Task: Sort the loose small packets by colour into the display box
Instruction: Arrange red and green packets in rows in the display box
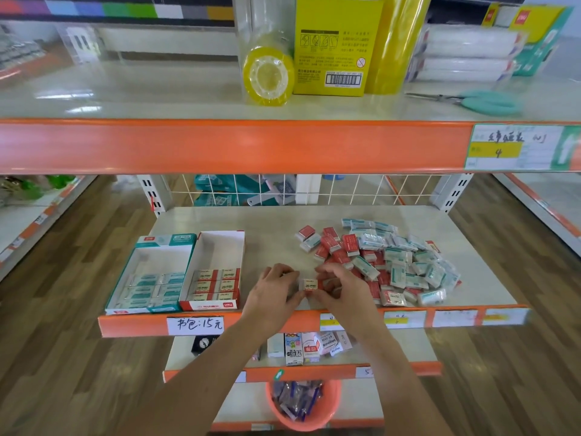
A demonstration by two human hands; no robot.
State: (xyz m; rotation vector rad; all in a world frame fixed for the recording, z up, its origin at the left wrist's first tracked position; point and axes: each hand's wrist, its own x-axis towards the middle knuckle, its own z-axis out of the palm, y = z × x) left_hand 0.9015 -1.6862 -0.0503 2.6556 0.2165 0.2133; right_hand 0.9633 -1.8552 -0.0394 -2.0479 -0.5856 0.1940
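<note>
A heap of loose red and teal small packets [386, 259] lies on the right half of the middle shelf. Two display boxes stand at the left: a teal box [151, 275] holding teal packets and a red box [217, 272] with rows of red packets at its front. Between the boxes and the heap, my left hand [273, 294] and my right hand [339, 287] together pinch one red packet [310, 284] just above the shelf, near its front edge.
The orange shelf lip [283, 322] carries price labels. The upper shelf holds yellow tape rolls [268, 75], a yellow box and teal scissors [484, 100]. Lower shelves carry small cartons, and an orange basket [303, 404] sits at the bottom. A wire grid backs the middle shelf.
</note>
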